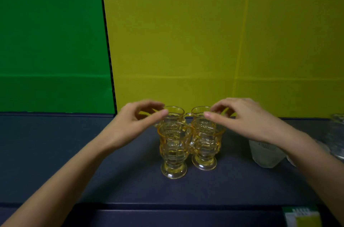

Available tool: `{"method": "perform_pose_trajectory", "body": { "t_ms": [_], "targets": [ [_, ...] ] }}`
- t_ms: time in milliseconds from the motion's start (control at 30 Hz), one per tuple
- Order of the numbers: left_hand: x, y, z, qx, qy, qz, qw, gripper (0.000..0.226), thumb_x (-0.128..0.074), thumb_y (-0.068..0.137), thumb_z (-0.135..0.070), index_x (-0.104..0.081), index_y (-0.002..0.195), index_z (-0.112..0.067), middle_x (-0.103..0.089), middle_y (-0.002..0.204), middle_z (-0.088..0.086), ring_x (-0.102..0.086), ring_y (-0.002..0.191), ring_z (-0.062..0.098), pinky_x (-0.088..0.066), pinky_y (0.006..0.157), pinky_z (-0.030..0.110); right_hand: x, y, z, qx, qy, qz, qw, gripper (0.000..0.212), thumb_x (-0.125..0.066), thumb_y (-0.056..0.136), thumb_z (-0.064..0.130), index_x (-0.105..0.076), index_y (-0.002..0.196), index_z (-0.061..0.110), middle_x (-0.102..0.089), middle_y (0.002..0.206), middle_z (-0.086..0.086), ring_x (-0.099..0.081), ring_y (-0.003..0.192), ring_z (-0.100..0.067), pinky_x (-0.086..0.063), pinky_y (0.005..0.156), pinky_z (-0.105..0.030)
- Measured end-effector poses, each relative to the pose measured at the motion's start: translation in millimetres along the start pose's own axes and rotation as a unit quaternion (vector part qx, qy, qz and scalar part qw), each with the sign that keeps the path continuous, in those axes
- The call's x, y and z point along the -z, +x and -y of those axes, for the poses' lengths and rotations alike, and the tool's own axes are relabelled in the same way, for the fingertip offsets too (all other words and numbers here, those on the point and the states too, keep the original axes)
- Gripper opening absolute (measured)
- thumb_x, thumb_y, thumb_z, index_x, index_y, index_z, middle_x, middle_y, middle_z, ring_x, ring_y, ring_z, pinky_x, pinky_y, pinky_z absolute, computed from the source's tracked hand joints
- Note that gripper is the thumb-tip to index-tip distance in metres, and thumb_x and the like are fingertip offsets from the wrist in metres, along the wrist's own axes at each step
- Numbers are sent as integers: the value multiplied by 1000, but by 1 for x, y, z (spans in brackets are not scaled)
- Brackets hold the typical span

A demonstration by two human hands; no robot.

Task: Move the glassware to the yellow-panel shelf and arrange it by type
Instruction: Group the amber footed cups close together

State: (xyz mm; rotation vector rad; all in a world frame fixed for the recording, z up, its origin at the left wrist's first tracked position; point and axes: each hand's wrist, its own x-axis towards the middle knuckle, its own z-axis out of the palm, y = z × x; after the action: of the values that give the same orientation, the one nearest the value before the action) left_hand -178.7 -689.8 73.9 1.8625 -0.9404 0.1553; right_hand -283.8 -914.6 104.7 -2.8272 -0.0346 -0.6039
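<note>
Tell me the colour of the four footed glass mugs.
Amber-yellow, transparent footed glass mugs with ribbed, pressed patterns; seen best in the head view.

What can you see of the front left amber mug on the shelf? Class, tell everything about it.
The front left amber mug is clear, yellow-tinted ribbed glass with a flared rim, a narrow waist and a round foot. It stands upright and looks empty on the dark shelf before the yellow panel. It stands close against the front right mug, with a handle between them. Neither hand touches it.
</note>
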Motion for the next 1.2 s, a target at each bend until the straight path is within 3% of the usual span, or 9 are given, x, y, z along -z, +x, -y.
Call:
{"method": "perform_pose_trajectory", "body": {
  "t_ms": [100, 200, 367, 533, 700, 867, 933, 1067, 1200],
  "targets": [
    [-14, -17, -6, -11, 60, 50, 997, 72, -65, 52, -70, -59, 112, -32, -61, 105, -20, -58, 97, -5, -45, 83, 10, -7, -9, 0, 15, -39, 52, 998, 95, -28, 53, 83, -51, 126, 27, -56, 123, 10, -52, 101, -6, -42, 92, -29],
    [-30, -20, -2, -41, 129, 20, 991, 85, -63, 47, -73, -55, 120, -29, -56, 108, -19, -57, 96, 0, -47, 88, 20, -12, -10, -1, 29, -33, 78, 996, 82, -49, 66, 72, -42, 135, 27, -50, 133, 10, -46, 107, -6, -35, 90, -24],
    [-38, -18, 1, -53, 132, -25, 990, 77, -60, 49, -69, -59, 111, -23, -60, 103, -8, -59, 86, 7, -50, 80, 30, -17, -8, -4, 13, -5, 59, 998, 74, -61, 70, 60, -44, 134, 26, -51, 132, 7, -46, 105, -8, -40, 91, -28],
    [-28, -26, 4, -28, 163, -70, 984, 79, -59, 46, -73, -58, 107, -24, -54, 97, -15, -54, 81, 1, -45, 75, 25, -18, -13, -5, -34, -18, 50, 998, 82, -58, 65, 68, -44, 134, 27, -48, 123, 6, -48, 112, -14, -39, 94, -31],
    [-22, -46, 3, 13, 152, -90, 984, 96, -56, 38, -82, -52, 118, -28, -42, 98, -21, -49, 87, -7, -40, 72, 9, -20, -20, -7, -67, -10, 27, 997, 112, -34, 41, 90, -45, 134, 27, -37, 109, 13, -48, 112, -14, -43, 97, -40],
    [-5, -62, 1, 16, 101, -32, 994, 87, -61, 41, -80, -56, 114, -32, -50, 91, -16, -56, 86, 5, -46, 79, 18, -19, -23, -12, -70, 1, 26, 997, 111, -36, 40, 89, -45, 133, 30, -38, 109, 13, -48, 107, -11, -44, 94, -38],
    [3, -61, -1, -6, 118, -23, 993, 77, -62, 42, -78, -59, 105, -34, -51, 91, -15, -53, 91, 6, -43, 78, 13, -16, -24, -14, -65, 14, 31, 997, 108, -40, 39, 86, -46, 132, 30, -39, 109, 13, -48, 103, -9, -43, 92, -33],
    [12, -48, -1, -5, 102, 78, 992, 76, -70, 49, -63, -50, 117, -39, -50, 120, -22, -41, 113, -14, -27, 89, -3, -12, -25, -16, -53, 44, 43, 997, 100, -48, 42, 78, -49, 129, 29, -44, 109, 11, -50, 96, -7, -46, 84, -27],
    [11, -35, 4, 14, 20, 179, 984, 75, -79, 55, -48, -51, 123, -35, -56, 124, -25, -42, 122, -9, -26, 101, 5, -10, -25, -19, -48, 70, 64, 994, 97, -52, 42, 77, -51, 126, 30, -48, 114, 11, -53, 99, -7, -50, 87, -31]
  ]
}}
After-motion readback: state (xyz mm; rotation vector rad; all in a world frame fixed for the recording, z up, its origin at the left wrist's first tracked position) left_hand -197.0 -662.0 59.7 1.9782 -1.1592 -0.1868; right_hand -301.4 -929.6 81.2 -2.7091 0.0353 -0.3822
